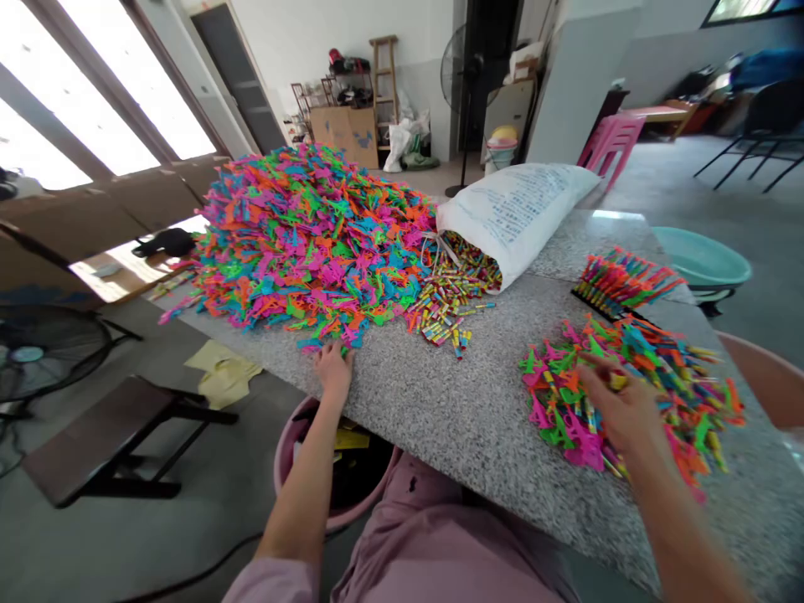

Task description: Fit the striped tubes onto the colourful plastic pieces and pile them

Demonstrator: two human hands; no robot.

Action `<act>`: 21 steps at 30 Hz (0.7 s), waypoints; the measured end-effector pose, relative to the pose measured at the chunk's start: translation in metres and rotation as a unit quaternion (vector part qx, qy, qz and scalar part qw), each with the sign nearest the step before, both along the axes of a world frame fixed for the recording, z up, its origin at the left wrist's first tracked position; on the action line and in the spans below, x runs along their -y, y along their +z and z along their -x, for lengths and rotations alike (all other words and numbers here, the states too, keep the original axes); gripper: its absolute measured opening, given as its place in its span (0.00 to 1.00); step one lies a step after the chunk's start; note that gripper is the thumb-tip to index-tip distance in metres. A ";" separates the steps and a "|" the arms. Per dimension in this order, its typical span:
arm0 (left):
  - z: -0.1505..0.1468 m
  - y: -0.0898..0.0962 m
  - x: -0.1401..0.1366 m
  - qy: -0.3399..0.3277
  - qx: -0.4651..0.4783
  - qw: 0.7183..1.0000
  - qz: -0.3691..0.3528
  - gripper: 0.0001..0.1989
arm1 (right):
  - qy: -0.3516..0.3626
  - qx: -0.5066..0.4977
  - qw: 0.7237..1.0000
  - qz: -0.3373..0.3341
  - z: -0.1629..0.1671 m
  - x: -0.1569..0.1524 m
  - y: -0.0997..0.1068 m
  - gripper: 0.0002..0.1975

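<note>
Past clothing (440, 553), reaches near edge of plastic heap (314, 243) with left hand (334, 367), right pile (659, 356) with right hand (628, 412). Cannot tell either grip.

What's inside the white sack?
Small yellow, red and blue patterned sticks show in the mouth of the white sack and spill onto the granite table. Deeper contents are hidden by the opaque fabric.
</note>
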State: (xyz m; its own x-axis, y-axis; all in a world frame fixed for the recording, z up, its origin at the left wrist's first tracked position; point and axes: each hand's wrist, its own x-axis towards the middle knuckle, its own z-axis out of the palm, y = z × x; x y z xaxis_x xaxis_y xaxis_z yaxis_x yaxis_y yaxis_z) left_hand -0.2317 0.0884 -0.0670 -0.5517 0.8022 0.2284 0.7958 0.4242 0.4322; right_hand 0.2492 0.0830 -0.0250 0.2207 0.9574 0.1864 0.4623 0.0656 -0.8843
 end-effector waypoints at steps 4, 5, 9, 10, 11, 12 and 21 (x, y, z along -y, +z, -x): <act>-0.049 -0.015 0.029 -0.033 0.028 0.998 -0.047 0.22 | 0.131 -0.184 0.969 0.098 0.074 0.024 -0.018 0.16; -0.064 -0.018 0.038 -0.035 0.036 0.996 -0.074 0.28 | 0.159 -0.195 0.961 0.116 0.088 0.030 -0.020 0.15; -0.104 -0.021 0.063 0.002 0.022 0.998 -0.066 0.31 | 0.262 -0.266 0.910 0.179 0.122 0.044 -0.015 0.19; -0.108 -0.020 0.065 0.003 0.021 0.999 -0.037 0.26 | 0.280 -0.283 0.897 0.193 0.127 0.046 -0.012 0.19; -0.111 -0.019 0.067 -0.004 0.028 1.000 -0.013 0.22 | 0.293 -0.296 0.885 0.207 0.131 0.048 -0.010 0.19; -0.112 -0.016 0.067 -0.022 0.046 0.999 0.002 0.19 | 0.302 -0.303 0.877 0.219 0.135 0.049 -0.009 0.19; -0.159 0.032 0.067 -0.273 0.387 0.878 -0.066 0.17 | 0.281 -0.242 0.915 0.162 0.148 0.052 -0.007 0.17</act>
